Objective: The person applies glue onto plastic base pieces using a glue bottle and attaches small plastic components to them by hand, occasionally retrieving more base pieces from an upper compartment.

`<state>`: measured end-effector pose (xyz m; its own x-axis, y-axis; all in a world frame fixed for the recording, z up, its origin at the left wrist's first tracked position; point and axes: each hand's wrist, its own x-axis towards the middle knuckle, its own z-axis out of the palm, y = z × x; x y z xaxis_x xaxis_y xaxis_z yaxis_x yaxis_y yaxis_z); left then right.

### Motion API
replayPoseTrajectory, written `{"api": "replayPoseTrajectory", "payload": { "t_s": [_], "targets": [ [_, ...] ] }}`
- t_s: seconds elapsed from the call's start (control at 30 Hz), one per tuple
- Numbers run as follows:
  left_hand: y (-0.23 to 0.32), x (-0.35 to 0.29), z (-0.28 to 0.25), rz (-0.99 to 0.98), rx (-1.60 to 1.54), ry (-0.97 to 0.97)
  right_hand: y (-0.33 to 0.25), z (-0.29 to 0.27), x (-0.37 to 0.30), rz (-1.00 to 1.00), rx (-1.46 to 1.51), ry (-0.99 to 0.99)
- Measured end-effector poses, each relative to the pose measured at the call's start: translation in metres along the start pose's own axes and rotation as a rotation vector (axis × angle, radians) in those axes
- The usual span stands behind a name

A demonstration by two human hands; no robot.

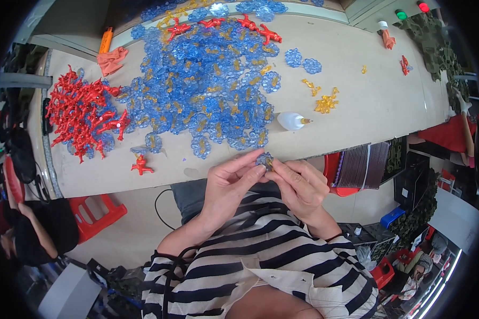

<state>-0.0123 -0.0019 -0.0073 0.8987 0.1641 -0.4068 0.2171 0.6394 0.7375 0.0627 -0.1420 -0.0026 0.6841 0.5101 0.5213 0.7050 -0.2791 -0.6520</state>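
Observation:
Just in front of the table's near edge, my left hand (230, 183) pinches a translucent blue flower-shaped plastic piece (263, 159). From the other side my right hand (302, 187) closes its thumb and fingers at a small amber bit on that piece; the fingertips partly cover it. Beyond my hands spreads a large heap of similar blue pieces (197, 90), many with amber bits on them. A white squeeze bottle (290, 121) with an amber tip lies on its side at the heap's right. Further right are small loose amber parts (327, 101).
Red plastic figures (82, 111) are piled at the left of the table (351, 48). One red figure (141, 164) lies apart near the front edge. Orange cloth (112, 60) and an orange cutter (106, 40) sit at the back left. A red stool (96, 215) stands below.

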Motion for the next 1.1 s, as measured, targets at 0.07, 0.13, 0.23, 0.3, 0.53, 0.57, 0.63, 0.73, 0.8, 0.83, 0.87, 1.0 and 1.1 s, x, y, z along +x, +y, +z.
{"api": "replayPoseTrajectory", "payload": {
  "t_s": [0.07, 0.13, 0.23, 0.3, 0.53, 0.57, 0.63, 0.73, 0.8, 0.83, 0.87, 1.0, 1.1],
  "targets": [
    [0.000, 0.000, 0.000, 0.005, 0.017, -0.007, 0.000, -0.001, 0.000, 0.027, 0.036, -0.027],
    [0.001, 0.000, 0.000, 0.010, 0.033, -0.013, 0.002, -0.002, -0.001, 0.039, 0.040, -0.025],
    [0.001, 0.000, 0.000, -0.007, 0.002, -0.019, 0.002, -0.001, 0.001, 0.011, 0.022, -0.017],
    [0.001, 0.001, -0.002, -0.048, -0.047, -0.036, 0.002, -0.002, 0.003, -0.026, -0.002, -0.010],
    [0.003, 0.001, 0.000, 0.072, 0.052, -0.013, 0.006, -0.008, 0.008, -0.091, 0.009, -0.086],
    [0.002, 0.002, -0.001, 0.077, 0.081, -0.016, 0.006, -0.008, 0.008, -0.104, 0.015, -0.090],
    [0.002, 0.002, -0.001, 0.081, 0.111, -0.019, 0.004, -0.012, 0.010, -0.073, 0.041, -0.121],
    [0.003, 0.001, 0.000, 0.001, 0.077, 0.033, 0.004, -0.015, 0.010, -0.041, 0.057, -0.161],
    [0.001, 0.002, -0.002, -0.001, 0.031, 0.018, 0.005, -0.015, 0.010, -0.038, 0.044, -0.168],
    [0.002, 0.002, -0.003, -0.002, 0.033, 0.018, 0.005, -0.015, 0.010, -0.053, 0.040, -0.167],
    [0.003, 0.002, -0.003, 0.005, 0.035, 0.009, 0.005, -0.015, 0.010, -0.069, 0.037, -0.165],
    [0.003, 0.000, -0.003, 0.007, 0.079, 0.021, 0.005, -0.012, 0.008, -0.089, 0.055, -0.149],
    [0.004, 0.001, -0.004, 0.013, 0.106, 0.020, 0.004, -0.010, 0.008, -0.087, 0.063, -0.161]
  ]
}}
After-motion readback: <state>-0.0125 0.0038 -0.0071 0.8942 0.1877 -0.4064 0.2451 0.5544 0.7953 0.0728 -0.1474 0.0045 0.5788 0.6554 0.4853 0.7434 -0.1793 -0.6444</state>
